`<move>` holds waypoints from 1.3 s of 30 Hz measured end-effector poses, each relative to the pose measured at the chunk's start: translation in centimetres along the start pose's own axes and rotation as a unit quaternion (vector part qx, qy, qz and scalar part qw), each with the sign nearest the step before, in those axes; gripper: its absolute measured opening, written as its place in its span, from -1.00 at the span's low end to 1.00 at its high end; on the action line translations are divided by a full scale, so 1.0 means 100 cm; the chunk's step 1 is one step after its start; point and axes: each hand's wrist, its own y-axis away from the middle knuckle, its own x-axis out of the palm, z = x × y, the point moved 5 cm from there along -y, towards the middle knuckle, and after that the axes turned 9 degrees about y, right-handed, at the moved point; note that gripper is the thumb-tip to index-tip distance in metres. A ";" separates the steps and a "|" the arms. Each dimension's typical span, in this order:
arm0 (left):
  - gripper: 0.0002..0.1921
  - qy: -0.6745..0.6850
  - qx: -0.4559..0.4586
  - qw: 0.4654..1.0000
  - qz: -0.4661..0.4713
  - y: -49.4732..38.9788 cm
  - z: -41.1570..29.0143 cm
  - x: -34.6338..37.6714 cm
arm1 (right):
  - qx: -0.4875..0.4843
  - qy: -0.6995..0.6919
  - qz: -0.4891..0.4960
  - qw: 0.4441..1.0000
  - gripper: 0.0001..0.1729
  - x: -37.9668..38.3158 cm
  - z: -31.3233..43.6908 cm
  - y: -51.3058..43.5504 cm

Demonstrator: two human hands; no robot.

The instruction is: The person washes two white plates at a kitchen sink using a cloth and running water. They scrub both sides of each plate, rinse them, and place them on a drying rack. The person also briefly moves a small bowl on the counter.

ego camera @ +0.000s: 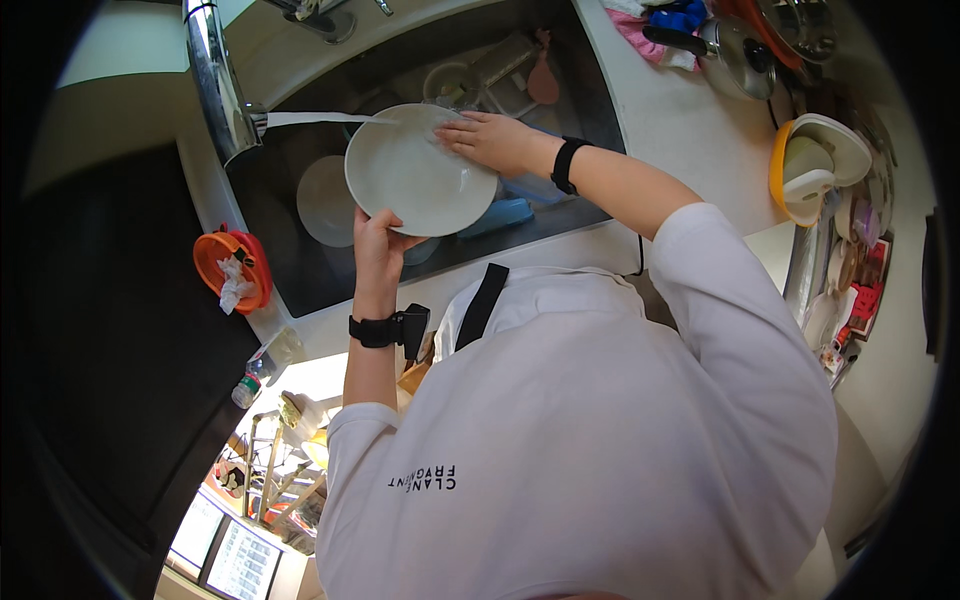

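Observation:
A large round white plate (420, 176) is held over the dark sink (262, 277). My left hand (379, 236) grips its near-left rim, thumb on the upper face. On the plate's right part, my right hand (487, 142) lies flat with fingers stretched out; whether something thin is under the fingertips cannot be told. From the chrome faucet (221, 97) at the left, a stream of water (319, 118) runs onto the plate's far edge. Below, in the sink, are another round white dish (324, 201), a blue item (506, 217) and a pink rice paddle (543, 79).
Left of the sink sits an orange-red basket (259, 274) with crumpled tissue, near a plastic bottle (246, 390). On the right counter are a lidded pan (739, 60), cloths (645, 30) and a yellow-and-white container (784, 169). The sink's front rim (592, 244) runs before my body.

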 end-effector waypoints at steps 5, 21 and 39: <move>-0.38 0.040 0.023 0.999 -0.027 -0.008 0.001 -0.005 | 0.024 -0.145 0.017 0.989 -0.25 -0.002 0.023 0.003; -0.48 -0.005 -0.122 0.992 0.042 -0.023 -0.033 -0.024 | -0.080 0.021 -0.173 0.981 -0.68 -0.024 -0.004 0.013; -0.53 0.026 -0.022 0.999 -0.024 -0.017 -0.006 -0.040 | 0.059 -0.188 -0.048 0.979 -0.42 -0.034 0.066 -0.005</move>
